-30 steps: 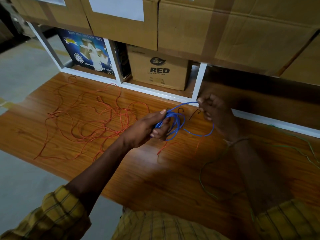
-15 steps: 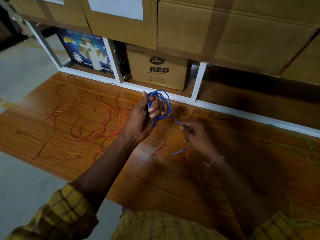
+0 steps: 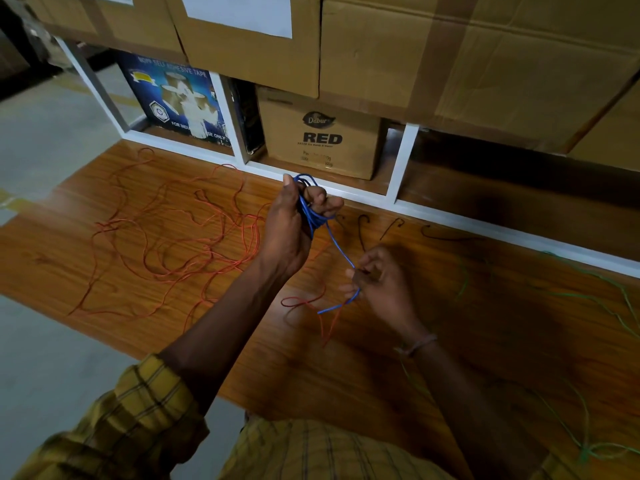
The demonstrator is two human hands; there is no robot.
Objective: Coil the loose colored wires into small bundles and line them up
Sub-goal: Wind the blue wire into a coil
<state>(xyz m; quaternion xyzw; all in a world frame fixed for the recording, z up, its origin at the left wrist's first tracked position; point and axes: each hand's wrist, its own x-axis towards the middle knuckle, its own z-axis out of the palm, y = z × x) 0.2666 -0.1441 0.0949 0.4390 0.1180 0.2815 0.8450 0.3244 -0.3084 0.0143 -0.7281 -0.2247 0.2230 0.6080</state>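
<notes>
My left hand (image 3: 294,223) grips a coil of blue wire (image 3: 308,206), held up above the wooden board (image 3: 346,368). The wire's free tail runs down and right to my right hand (image 3: 381,282), which pinches it near its end; a short blue tip sticks out below the fingers. A long red wire (image 3: 173,237) sprawls in loose loops over the left half of the board. A green wire (image 3: 588,296) trails along the right side and down to the lower right corner. Dark wire pieces (image 3: 391,228) lie by the white frame.
A white shelf frame (image 3: 405,161) runs along the board's far edge. Inside it stand a cardboard box marked RED (image 3: 322,140) and a blue tape carton (image 3: 176,98). Large cardboard boxes (image 3: 450,46) sit on top. Grey floor (image 3: 45,133) lies to the left.
My left hand has lifted the blue coil up toward the shelf frame. My right hand dropped from beside the frame to lower on the board, still pinching the shortened tail.
</notes>
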